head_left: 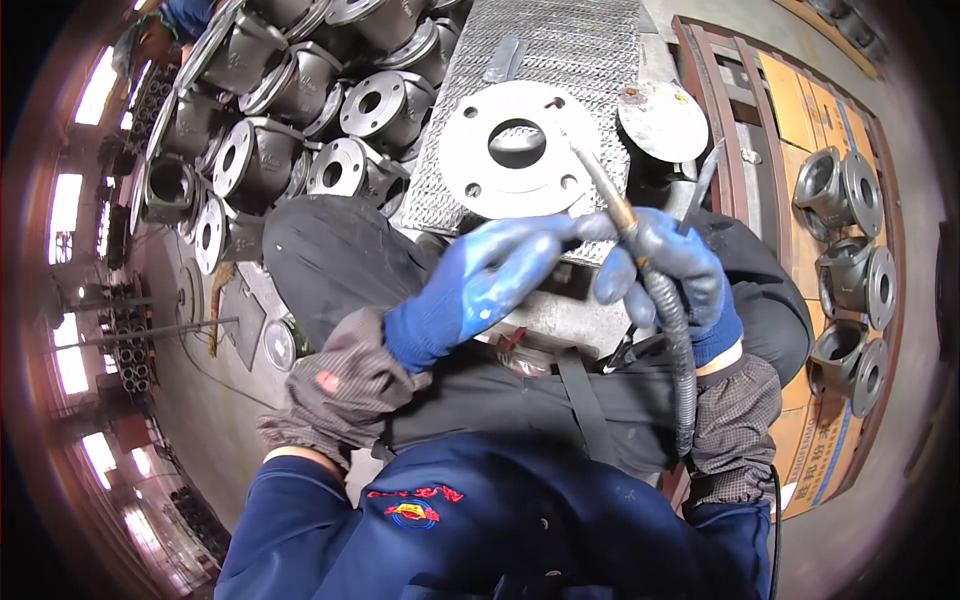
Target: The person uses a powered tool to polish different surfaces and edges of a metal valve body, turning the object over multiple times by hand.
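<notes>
My right hand [680, 265], in a blue and grey coated glove, is closed round a slim rod-shaped hand tool [612, 195] with a copper-coloured band and a ribbed grey hose. The tool's thin tip slants up and left over the pale round flange [470, 140] of a metal casting, which has a large centre hole and several bolt holes. My left hand [490, 275], gloved alike, has its fingers stretched toward the tool, fingertips meeting it or my right fingers; I cannot tell which. A dark flat strip [705, 185] juts up beside my right hand; whether it is held is hidden.
The casting rests on a textured metal bench top [560, 35] with a small grey block [506, 60]. Right of it stands a round metal plate [662, 125]. Many flanged castings [255, 155] are piled left; several more stand on a cardboard-covered pallet [800, 190]. Another person [155, 40] is at upper left.
</notes>
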A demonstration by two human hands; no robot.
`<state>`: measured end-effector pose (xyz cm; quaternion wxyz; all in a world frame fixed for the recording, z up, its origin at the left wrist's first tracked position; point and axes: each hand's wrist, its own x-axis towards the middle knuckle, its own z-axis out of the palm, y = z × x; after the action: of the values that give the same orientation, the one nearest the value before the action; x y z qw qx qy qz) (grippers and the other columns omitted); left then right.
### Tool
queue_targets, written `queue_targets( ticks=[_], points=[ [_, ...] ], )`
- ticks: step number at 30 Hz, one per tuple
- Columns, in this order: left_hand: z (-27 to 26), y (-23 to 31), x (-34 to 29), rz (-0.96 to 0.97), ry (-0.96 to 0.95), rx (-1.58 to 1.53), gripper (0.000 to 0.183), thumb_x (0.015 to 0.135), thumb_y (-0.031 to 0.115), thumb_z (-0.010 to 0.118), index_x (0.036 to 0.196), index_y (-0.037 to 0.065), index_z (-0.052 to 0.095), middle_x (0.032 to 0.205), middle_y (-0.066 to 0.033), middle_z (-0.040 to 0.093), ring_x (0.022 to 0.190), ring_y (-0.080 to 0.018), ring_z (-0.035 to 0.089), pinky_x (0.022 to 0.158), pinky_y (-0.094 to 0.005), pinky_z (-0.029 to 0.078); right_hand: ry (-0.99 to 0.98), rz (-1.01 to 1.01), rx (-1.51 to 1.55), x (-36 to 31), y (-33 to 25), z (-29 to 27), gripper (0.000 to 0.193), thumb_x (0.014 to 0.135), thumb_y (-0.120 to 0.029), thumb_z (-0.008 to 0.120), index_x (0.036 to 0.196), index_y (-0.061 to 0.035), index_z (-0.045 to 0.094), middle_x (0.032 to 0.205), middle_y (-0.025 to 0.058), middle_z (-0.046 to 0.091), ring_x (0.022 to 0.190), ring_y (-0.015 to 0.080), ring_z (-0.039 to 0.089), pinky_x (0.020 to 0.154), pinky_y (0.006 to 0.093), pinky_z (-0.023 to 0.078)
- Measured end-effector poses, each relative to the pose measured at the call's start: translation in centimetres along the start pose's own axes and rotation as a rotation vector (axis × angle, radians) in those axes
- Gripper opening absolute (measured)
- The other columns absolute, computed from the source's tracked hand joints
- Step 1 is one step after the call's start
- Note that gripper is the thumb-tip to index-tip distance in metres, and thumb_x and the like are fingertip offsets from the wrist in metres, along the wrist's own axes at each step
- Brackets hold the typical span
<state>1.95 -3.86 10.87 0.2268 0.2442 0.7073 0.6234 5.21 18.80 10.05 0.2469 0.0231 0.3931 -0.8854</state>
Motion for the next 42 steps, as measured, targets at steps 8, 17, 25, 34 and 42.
queue_targets(
  ticks=[8, 17, 25, 34, 42],
  points=[
    [3.8, -1.2, 6.0, 0.131, -0.13, -0.293, 0.04, 0.099, 0.03, 0.041, 0.109, -0.003, 0.06, 0.071, -0.0071, 0.061, 0.054, -0.0127, 0.058, 0.05, -0.0245, 0.046, -0.069, 0.064, 0.041, 0.6, 2.0, -1.4, 0.035, 0.096, -0.026, 0.047, 0.094, 0.0061, 0.061, 0.08, 0.0162, 0.068, 0.057, 0.0192, 0.065, 0.044, 0.0213, 0.049],
    [7.8, -4.7, 9.6, -0.37, 0.248, -0.498, 0.031, 0.097, 0.024, 0.05, 0.104, -0.003, 0.063, 0.086, -0.0065, 0.066, 0.076, -0.0092, 0.06, 0.068, -0.0217, 0.049, 0.697, -0.306, -1.006, 2.0, 4.2, -3.9, 0.015, 0.083, -0.009, 0.061, 0.082, 0.0055, 0.063, 0.063, 0.0043, 0.06, 0.053, 0.0132, 0.057, 0.049, 0.0269, 0.044],
    [1.1, -0.4, 3.9, 0.051, 0.241, 0.144, 0.024, 0.094, 0.01, 0.054, 0.114, 0.0, 0.064, 0.077, 0.0019, 0.059, 0.065, -0.0014, 0.051, 0.057, -0.018, 0.042, 0.897, -0.047, -0.354, 1.6, 5.4, -10.8, 0.023, 0.093, -0.02, 0.052, 0.089, 0.001, 0.059, 0.068, 0.0072, 0.059, 0.054, 0.0156, 0.06, 0.045, 0.0263, 0.047],
    [-13.9, -9.1, 6.0, -0.151, 0.455, 0.347, 0.045, 0.094, 0.035, 0.055, 0.115, -0.005, 0.06, 0.103, -0.0173, 0.067, 0.095, -0.0198, 0.063, 0.085, -0.0304, 0.048, 0.815, -0.127, -0.686, 5.9, 2.6, -7.7, 0.034, 0.095, -0.027, 0.051, 0.116, -0.0013, 0.06, 0.081, 0.0109, 0.067, 0.058, 0.0128, 0.063, 0.045, 0.0217, 0.042],
    [-10.7, -6.9, 7.6, -0.277, 0.282, -0.033, 0.044, 0.095, 0.033, 0.052, 0.111, -0.007, 0.059, 0.102, -0.0087, 0.064, 0.089, -0.0125, 0.06, 0.08, -0.0262, 0.047, 0.611, -0.255, -1.072, 10.4, 1.4, -3.6, 0.038, 0.093, -0.013, 0.057, 0.124, 0.0072, 0.052, 0.098, 0.0069, 0.064, 0.09, 0.0096, 0.056, 0.08, 0.0238, 0.046]
  ],
)
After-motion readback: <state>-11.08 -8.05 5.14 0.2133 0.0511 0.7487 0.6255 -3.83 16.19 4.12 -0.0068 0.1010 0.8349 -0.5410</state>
